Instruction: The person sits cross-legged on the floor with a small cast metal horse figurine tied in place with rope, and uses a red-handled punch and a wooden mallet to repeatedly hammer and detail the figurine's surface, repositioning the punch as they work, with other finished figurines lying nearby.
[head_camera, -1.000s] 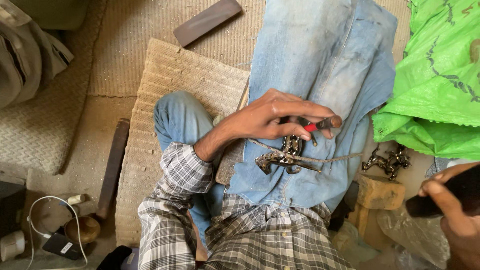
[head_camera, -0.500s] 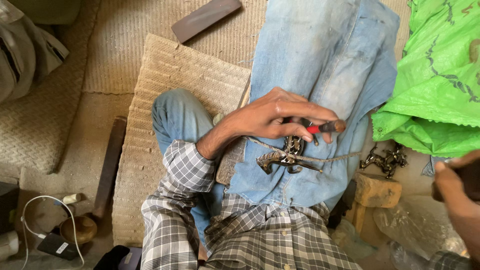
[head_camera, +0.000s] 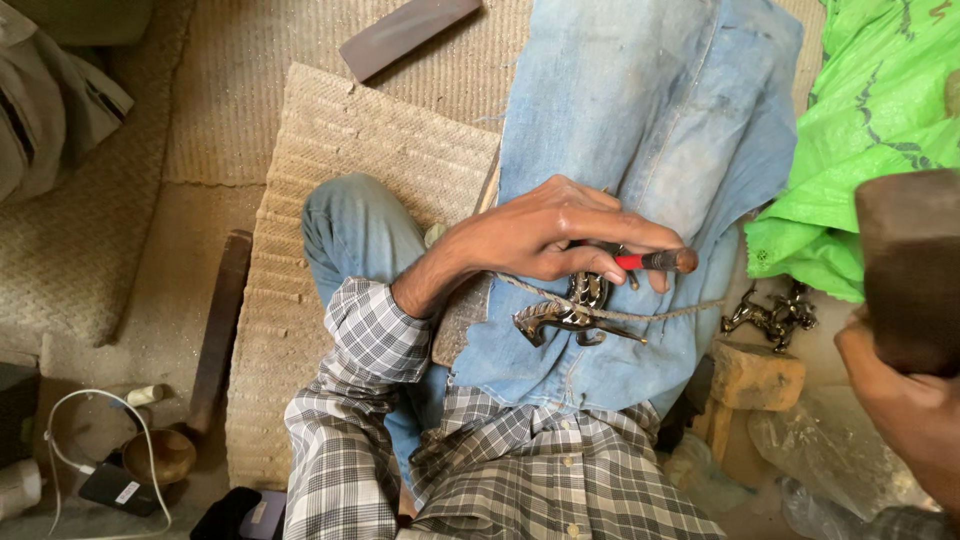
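Woven mat (head_camera: 340, 160) underfoot, denim cloth (head_camera: 650, 120) over lap. Left hand (head_camera: 550, 235) closed around red-handled tool (head_camera: 655, 261), tip out past fingers. Just below grip: metal figurine (head_camera: 570, 318) tied down with cord (head_camera: 660, 312). Right hand (head_camera: 900, 400) clasps dark wooden block (head_camera: 915, 270), well right.

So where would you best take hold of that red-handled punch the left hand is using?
On the red shank, as the left hand does now, coming from the side away from the dark struck end. The tool lies nearly level over the metal figure, so that end stays clear for the mallet.
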